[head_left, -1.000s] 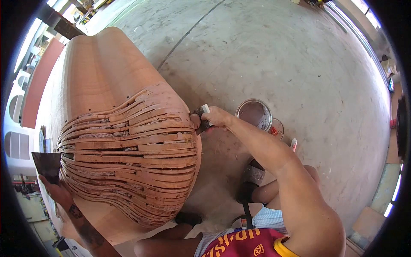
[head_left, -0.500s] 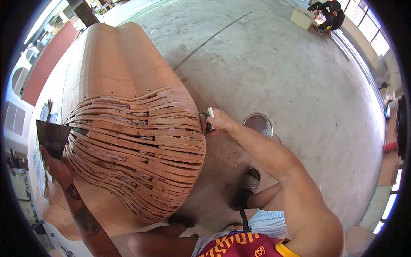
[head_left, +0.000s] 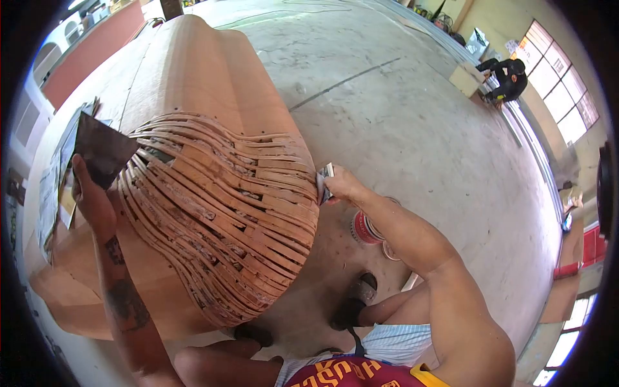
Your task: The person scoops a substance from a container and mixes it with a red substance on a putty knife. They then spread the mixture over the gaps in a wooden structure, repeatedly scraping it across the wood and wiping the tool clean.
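Observation:
A large curved wooden form [head_left: 213, 84] lies before me, its near end covered in narrow bent slats [head_left: 238, 219] with rough gaps and pale filler between them. My left hand [head_left: 94, 197] grips a dark, flat, square plate [head_left: 106, 151], raised over the left side of the slats. At the form's right edge, my right hand [head_left: 343, 185] is closed on a small flat scraper [head_left: 328, 174] with a pale edge. The scraper is against or very close to the slat ends; its blade is mostly hidden.
Sheets of newspaper [head_left: 57, 187] lie on the form's left side. A red and white can [head_left: 365, 228] stands on the concrete floor [head_left: 412, 142] beneath my right forearm. Another person [head_left: 509, 80] crouches by a pale box [head_left: 467, 79] at the far right.
My view has shifted, so the far wall and more of the can show. The plate in my left hand is higher and more tilted. My right hand stays at the form's right edge.

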The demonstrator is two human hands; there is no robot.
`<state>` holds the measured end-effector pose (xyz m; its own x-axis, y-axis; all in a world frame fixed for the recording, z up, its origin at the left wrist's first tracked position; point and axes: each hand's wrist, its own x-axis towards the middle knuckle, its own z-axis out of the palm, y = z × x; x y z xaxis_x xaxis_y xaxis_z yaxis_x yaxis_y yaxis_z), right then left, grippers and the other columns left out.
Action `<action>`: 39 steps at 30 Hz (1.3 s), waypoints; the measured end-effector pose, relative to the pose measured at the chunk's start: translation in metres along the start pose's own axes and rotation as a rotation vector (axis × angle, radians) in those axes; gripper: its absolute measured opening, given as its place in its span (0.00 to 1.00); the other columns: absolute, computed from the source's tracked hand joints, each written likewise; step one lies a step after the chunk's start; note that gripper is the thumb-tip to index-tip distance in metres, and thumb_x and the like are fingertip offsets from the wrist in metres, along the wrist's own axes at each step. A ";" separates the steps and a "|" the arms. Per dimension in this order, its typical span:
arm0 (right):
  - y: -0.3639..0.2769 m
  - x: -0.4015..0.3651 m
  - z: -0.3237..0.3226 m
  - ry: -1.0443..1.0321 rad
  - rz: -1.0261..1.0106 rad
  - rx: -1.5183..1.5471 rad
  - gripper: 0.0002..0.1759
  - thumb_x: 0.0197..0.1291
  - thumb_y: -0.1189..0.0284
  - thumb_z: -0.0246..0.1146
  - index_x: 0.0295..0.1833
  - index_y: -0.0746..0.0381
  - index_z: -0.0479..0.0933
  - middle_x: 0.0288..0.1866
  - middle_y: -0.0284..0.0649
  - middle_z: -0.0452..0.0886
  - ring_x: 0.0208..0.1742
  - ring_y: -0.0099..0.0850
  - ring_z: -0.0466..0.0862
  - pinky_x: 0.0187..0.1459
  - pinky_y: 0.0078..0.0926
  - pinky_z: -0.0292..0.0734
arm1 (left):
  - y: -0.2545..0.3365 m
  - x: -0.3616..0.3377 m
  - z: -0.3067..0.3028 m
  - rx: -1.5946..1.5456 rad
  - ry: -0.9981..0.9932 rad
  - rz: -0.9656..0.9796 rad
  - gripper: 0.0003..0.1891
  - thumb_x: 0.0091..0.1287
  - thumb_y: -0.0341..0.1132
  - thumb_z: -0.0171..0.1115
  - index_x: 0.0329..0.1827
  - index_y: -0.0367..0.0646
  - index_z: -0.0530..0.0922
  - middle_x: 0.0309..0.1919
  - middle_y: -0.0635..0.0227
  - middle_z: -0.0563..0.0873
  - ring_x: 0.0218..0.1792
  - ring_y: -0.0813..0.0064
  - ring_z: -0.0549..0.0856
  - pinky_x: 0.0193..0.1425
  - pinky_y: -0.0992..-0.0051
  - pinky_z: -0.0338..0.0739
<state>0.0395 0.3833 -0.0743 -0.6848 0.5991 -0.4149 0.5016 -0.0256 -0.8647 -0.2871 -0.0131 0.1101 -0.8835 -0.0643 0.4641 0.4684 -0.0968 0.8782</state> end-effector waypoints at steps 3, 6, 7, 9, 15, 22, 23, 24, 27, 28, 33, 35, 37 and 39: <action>-0.008 0.002 0.002 0.001 0.013 -0.046 0.12 0.62 0.74 0.57 0.48 0.66 0.79 0.39 0.47 0.85 0.33 0.38 0.88 0.26 0.40 0.89 | -0.005 0.003 0.000 -0.087 -0.038 -0.027 0.26 0.78 0.54 0.61 0.61 0.36 0.83 0.53 0.71 0.88 0.50 0.82 0.85 0.56 0.79 0.78; -0.025 -0.003 0.005 0.015 0.023 -0.124 0.12 0.62 0.74 0.56 0.48 0.67 0.79 0.41 0.50 0.85 0.35 0.40 0.89 0.26 0.39 0.90 | -0.005 0.002 0.001 -0.085 -0.053 -0.030 0.25 0.78 0.53 0.61 0.59 0.37 0.84 0.51 0.71 0.88 0.49 0.82 0.85 0.55 0.79 0.78; -0.031 -0.005 0.008 0.023 0.016 -0.159 0.14 0.62 0.75 0.56 0.50 0.68 0.78 0.41 0.49 0.85 0.35 0.40 0.89 0.27 0.38 0.90 | -0.005 0.002 0.002 -0.111 -0.063 -0.034 0.25 0.79 0.53 0.61 0.59 0.37 0.84 0.51 0.71 0.88 0.48 0.82 0.85 0.55 0.79 0.78; -0.043 -0.008 0.015 0.039 0.003 -0.234 0.17 0.61 0.76 0.54 0.54 0.68 0.78 0.42 0.49 0.86 0.36 0.39 0.89 0.28 0.37 0.89 | -0.002 -0.001 0.005 -0.111 -0.051 -0.053 0.25 0.79 0.53 0.61 0.58 0.37 0.84 0.50 0.71 0.88 0.48 0.82 0.85 0.55 0.80 0.78; -0.090 -0.014 0.037 0.025 0.081 -0.491 0.21 0.62 0.75 0.57 0.59 0.73 0.75 0.46 0.58 0.86 0.41 0.49 0.91 0.27 0.42 0.91 | 0.005 -0.008 0.009 -0.042 -0.015 -0.006 0.25 0.78 0.54 0.62 0.56 0.38 0.86 0.48 0.72 0.89 0.47 0.83 0.83 0.54 0.81 0.76; -0.120 -0.008 0.062 -0.094 -0.079 -0.713 0.28 0.61 0.74 0.58 0.67 0.74 0.73 0.52 0.60 0.86 0.34 0.52 0.92 0.26 0.44 0.91 | 0.005 -0.007 0.009 0.054 0.007 -0.038 0.29 0.77 0.57 0.62 0.59 0.37 0.85 0.47 0.73 0.89 0.45 0.83 0.81 0.53 0.80 0.73; -0.122 -0.006 0.068 -0.096 -0.087 -0.724 0.28 0.61 0.74 0.58 0.67 0.73 0.74 0.53 0.60 0.86 0.34 0.51 0.92 0.27 0.43 0.91 | 0.005 -0.006 0.009 0.047 0.006 -0.044 0.29 0.77 0.57 0.62 0.60 0.37 0.85 0.47 0.73 0.89 0.45 0.83 0.80 0.53 0.79 0.73; -0.124 -0.003 0.072 -0.092 -0.079 -0.744 0.26 0.60 0.75 0.58 0.64 0.73 0.75 0.51 0.58 0.87 0.34 0.49 0.92 0.29 0.42 0.91 | 0.006 -0.006 0.010 0.046 0.015 -0.039 0.29 0.77 0.57 0.62 0.60 0.37 0.85 0.47 0.73 0.88 0.45 0.83 0.80 0.53 0.79 0.73; -0.139 -0.008 0.083 -0.066 -0.024 -0.827 0.17 0.57 0.77 0.60 0.50 0.75 0.84 0.40 0.54 0.90 0.35 0.41 0.93 0.37 0.41 0.88 | 0.003 -0.005 0.011 0.024 0.019 -0.033 0.28 0.77 0.56 0.62 0.61 0.36 0.85 0.47 0.73 0.88 0.46 0.83 0.80 0.54 0.79 0.73; -0.147 -0.014 0.085 -0.089 -0.031 -0.867 0.17 0.58 0.76 0.60 0.48 0.75 0.84 0.40 0.53 0.90 0.34 0.41 0.93 0.37 0.40 0.88 | -0.001 -0.002 0.009 0.003 0.008 -0.038 0.29 0.77 0.56 0.62 0.61 0.36 0.85 0.47 0.73 0.88 0.46 0.83 0.80 0.54 0.79 0.73; -0.179 -0.031 0.108 -0.068 0.027 -0.976 0.15 0.61 0.74 0.60 0.43 0.76 0.85 0.40 0.49 0.91 0.33 0.40 0.93 0.37 0.39 0.88 | 0.007 -0.007 0.012 0.010 0.000 -0.019 0.29 0.77 0.57 0.62 0.60 0.36 0.85 0.46 0.74 0.88 0.44 0.83 0.80 0.52 0.79 0.74; -0.189 -0.032 0.103 -0.177 -0.039 -0.947 0.14 0.60 0.74 0.60 0.42 0.75 0.84 0.42 0.52 0.91 0.32 0.39 0.93 0.34 0.37 0.88 | 0.006 -0.005 0.009 0.099 0.006 -0.025 0.28 0.77 0.56 0.62 0.60 0.36 0.85 0.45 0.74 0.88 0.43 0.84 0.80 0.50 0.79 0.75; -0.196 -0.022 0.089 -0.292 -0.136 -1.004 0.14 0.60 0.73 0.60 0.42 0.73 0.83 0.43 0.52 0.90 0.33 0.37 0.93 0.32 0.35 0.88 | -0.012 0.007 -0.003 0.118 -0.064 -0.080 0.29 0.78 0.56 0.61 0.60 0.35 0.85 0.46 0.73 0.88 0.44 0.83 0.81 0.50 0.78 0.75; -0.192 -0.001 0.072 -0.415 -0.281 -1.144 0.14 0.61 0.72 0.60 0.45 0.70 0.84 0.43 0.49 0.90 0.35 0.35 0.93 0.32 0.33 0.87 | -0.015 0.007 0.002 -0.071 -0.094 -0.063 0.29 0.79 0.54 0.60 0.61 0.33 0.84 0.48 0.70 0.88 0.46 0.81 0.81 0.53 0.75 0.76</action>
<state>-0.0945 0.3307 0.0721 -0.8530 0.1683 -0.4940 0.3402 0.8971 -0.2819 -0.3000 -0.0106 0.1000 -0.9067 0.0369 0.4202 0.4089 -0.1679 0.8970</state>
